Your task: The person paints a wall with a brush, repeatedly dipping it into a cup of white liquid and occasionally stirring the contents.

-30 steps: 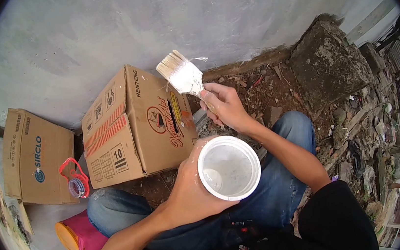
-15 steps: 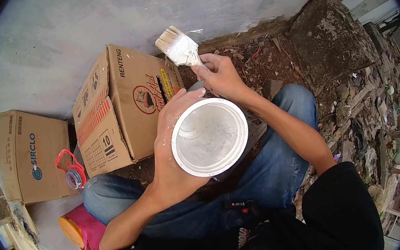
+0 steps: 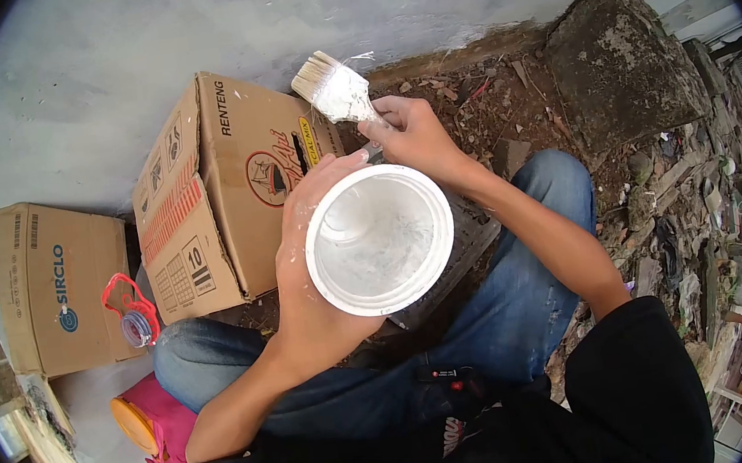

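Observation:
A white plastic tub [image 3: 379, 240] sits tilted in my left hand [image 3: 311, 266], its open mouth facing me. Thin white residue coats its inside. My right hand [image 3: 415, 139] is closed round the handle of a wide paintbrush [image 3: 338, 91], just beyond the tub. The brush's pale bristles point up and to the left, and its ferrule is smeared with white. A few loose bristles stick out at its side. White specks mark my left hand. The fingertips of my left hand are close to the lower end of the brush handle.
Behind stands a grey wall [image 3: 273, 14]. Two cardboard boxes, a large one [image 3: 243, 154] and a smaller one [image 3: 76, 292], are at the left, with a red-handled clear item [image 3: 134, 324]. A mossy block [image 3: 622, 66] and rubble [image 3: 663, 226] lie right. A pink bundle [image 3: 169, 424] is lower left.
The tub and my left hand have shifted slightly up and to the left. The brush stays in my right hand, almost where it was.

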`<act>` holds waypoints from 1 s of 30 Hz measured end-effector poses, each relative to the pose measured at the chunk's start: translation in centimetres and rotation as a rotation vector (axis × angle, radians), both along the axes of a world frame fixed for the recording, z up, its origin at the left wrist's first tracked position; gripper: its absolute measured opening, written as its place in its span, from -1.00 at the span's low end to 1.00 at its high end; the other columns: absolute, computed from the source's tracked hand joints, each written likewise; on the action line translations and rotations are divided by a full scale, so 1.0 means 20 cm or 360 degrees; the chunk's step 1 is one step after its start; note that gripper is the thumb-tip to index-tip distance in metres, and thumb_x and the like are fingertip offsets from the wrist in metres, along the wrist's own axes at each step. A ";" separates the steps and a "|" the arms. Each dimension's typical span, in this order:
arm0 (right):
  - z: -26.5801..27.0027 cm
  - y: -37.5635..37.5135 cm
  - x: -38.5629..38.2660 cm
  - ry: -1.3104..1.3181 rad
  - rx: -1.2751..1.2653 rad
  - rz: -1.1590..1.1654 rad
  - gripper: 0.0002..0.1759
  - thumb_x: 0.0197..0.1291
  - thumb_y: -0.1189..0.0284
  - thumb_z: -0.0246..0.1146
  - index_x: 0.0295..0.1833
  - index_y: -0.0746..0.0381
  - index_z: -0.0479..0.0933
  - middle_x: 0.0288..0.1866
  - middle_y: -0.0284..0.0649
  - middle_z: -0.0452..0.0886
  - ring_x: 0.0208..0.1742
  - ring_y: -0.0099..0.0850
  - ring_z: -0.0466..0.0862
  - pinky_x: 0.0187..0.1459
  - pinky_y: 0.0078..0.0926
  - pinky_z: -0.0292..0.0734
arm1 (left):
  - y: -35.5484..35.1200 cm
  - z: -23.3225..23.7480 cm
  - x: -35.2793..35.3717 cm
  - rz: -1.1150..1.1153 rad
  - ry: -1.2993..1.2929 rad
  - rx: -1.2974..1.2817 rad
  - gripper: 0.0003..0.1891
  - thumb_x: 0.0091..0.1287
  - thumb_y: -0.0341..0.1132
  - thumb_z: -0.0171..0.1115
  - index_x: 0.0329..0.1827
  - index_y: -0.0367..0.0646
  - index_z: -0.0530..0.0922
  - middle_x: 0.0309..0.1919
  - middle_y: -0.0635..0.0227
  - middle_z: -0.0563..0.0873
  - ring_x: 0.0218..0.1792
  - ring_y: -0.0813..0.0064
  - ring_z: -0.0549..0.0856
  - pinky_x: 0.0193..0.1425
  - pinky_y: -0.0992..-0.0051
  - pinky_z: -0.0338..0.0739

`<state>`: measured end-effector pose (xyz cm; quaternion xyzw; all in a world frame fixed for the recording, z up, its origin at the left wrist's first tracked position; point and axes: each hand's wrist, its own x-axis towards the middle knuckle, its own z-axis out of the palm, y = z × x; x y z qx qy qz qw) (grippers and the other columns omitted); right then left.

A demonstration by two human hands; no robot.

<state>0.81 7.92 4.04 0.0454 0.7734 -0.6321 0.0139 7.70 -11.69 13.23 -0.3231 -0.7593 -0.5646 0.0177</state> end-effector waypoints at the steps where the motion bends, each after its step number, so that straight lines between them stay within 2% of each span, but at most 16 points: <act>1: 0.01 0.00 0.00 0.0021 -0.0005 -0.0003 -0.61 0.24 0.40 0.29 0.06 0.49 0.58 -0.15 0.04 0.74 -0.14 -0.37 0.73 -0.08 -0.40 0.57 | 0.01 -0.01 0.01 -0.0013 -0.0160 0.0105 -0.18 -0.09 -0.43 0.59 0.31 -0.31 0.37 0.27 0.10 0.50 0.32 0.22 0.49 0.42 0.26 0.33; 2: 0.02 0.00 0.00 0.0042 -0.0010 -0.0006 -0.61 0.24 0.40 0.29 0.06 0.50 0.58 -0.16 0.04 0.74 -0.14 -0.37 0.73 -0.08 -0.40 0.57 | 0.01 -0.02 0.02 -0.0025 -0.0321 0.0211 -0.16 -0.08 -0.43 0.59 0.32 -0.32 0.35 0.26 0.12 0.50 0.31 0.28 0.50 0.40 0.31 0.36; 5: 0.02 0.01 0.01 0.0056 -0.0012 -0.0032 -0.60 0.24 0.39 0.30 0.06 0.50 0.58 -0.16 0.05 0.74 -0.15 -0.37 0.73 -0.09 -0.40 0.57 | -0.01 -0.02 0.00 -0.0020 -0.0315 0.0072 -0.09 -0.17 -0.42 0.70 0.29 -0.31 0.35 0.21 0.15 0.58 0.20 0.36 0.61 0.30 0.36 0.48; 17: 0.01 0.02 0.01 0.0076 0.0053 -0.0032 -0.60 0.21 0.40 0.31 0.03 0.51 0.58 -0.15 0.07 0.73 -0.12 -0.32 0.73 -0.06 -0.36 0.57 | 0.01 -0.04 0.01 -0.0246 -0.0331 0.0339 -0.02 -0.19 -0.44 0.70 0.35 -0.32 0.29 0.35 0.02 0.46 0.36 0.26 0.49 0.42 0.24 0.40; 20: 0.02 0.02 0.01 0.0079 0.0092 -0.0018 -0.62 0.21 0.40 0.31 0.01 0.50 0.60 -0.20 0.04 0.74 -0.17 -0.34 0.72 -0.10 -0.37 0.57 | 0.01 -0.04 0.02 -0.0166 -0.0310 0.0321 -0.06 -0.16 -0.41 0.70 0.33 -0.32 0.33 0.27 0.07 0.53 0.29 0.30 0.55 0.39 0.29 0.43; 22: 0.06 0.04 0.00 0.0051 0.0154 -0.0010 -0.63 0.22 0.39 0.31 0.00 0.50 0.60 -0.24 0.00 0.74 -0.22 -0.36 0.72 -0.14 -0.38 0.58 | 0.00 -0.03 0.03 -0.0104 -0.0344 0.0168 -0.08 -0.14 -0.41 0.67 0.34 -0.33 0.32 0.22 0.15 0.54 0.24 0.39 0.55 0.37 0.35 0.42; 23: 0.09 0.06 0.01 0.0055 0.0139 0.0015 -0.65 0.21 0.38 0.33 -0.04 0.47 0.63 -0.30 -0.09 0.74 -0.31 -0.43 0.68 -0.23 -0.42 0.56 | 0.00 -0.03 0.03 -0.0070 -0.0361 0.0092 -0.09 -0.12 -0.40 0.65 0.34 -0.33 0.32 0.20 0.19 0.55 0.22 0.44 0.55 0.36 0.38 0.41; 24: 0.13 0.09 0.01 0.0023 0.0154 0.0066 -0.66 0.24 0.34 0.34 -0.06 0.43 0.64 -0.37 -0.17 0.72 -0.48 -0.56 0.61 -0.46 -0.55 0.48 | 0.00 -0.03 0.03 -0.0045 -0.0492 0.0114 -0.11 -0.12 -0.40 0.66 0.32 -0.32 0.34 0.17 0.21 0.57 0.19 0.46 0.57 0.33 0.39 0.43; 26: 0.25 0.14 0.02 -0.0017 0.0038 0.0091 -0.69 0.28 0.30 0.33 -0.10 0.37 0.67 -0.45 -0.24 0.68 -0.66 -0.66 0.48 -0.68 -0.67 0.27 | 0.03 -0.05 0.03 0.0010 -0.0754 0.0164 -0.16 -0.11 -0.41 0.67 0.28 -0.31 0.38 0.10 0.25 0.61 0.13 0.49 0.60 0.29 0.41 0.47; 28: 0.29 0.24 0.00 0.0070 -0.0212 0.0218 -0.70 0.32 0.28 0.32 -0.15 0.34 0.68 -0.51 -0.26 0.65 -0.76 -0.69 0.38 -0.78 -0.73 0.10 | 0.04 -0.07 0.03 0.0042 -0.0963 0.0210 -0.23 -0.10 -0.41 0.67 0.21 -0.28 0.43 0.04 0.29 0.64 0.10 0.51 0.62 0.26 0.43 0.49; 30: 0.31 0.35 0.00 0.0036 -0.0472 0.0426 -0.72 0.30 0.32 0.32 -0.13 0.36 0.69 -0.50 -0.23 0.65 -0.76 -0.67 0.39 -0.79 -0.70 0.12 | 0.04 -0.11 0.04 0.0025 -0.1144 0.0190 -0.24 -0.10 -0.41 0.67 0.20 -0.27 0.44 0.04 0.30 0.65 0.09 0.51 0.62 0.26 0.43 0.49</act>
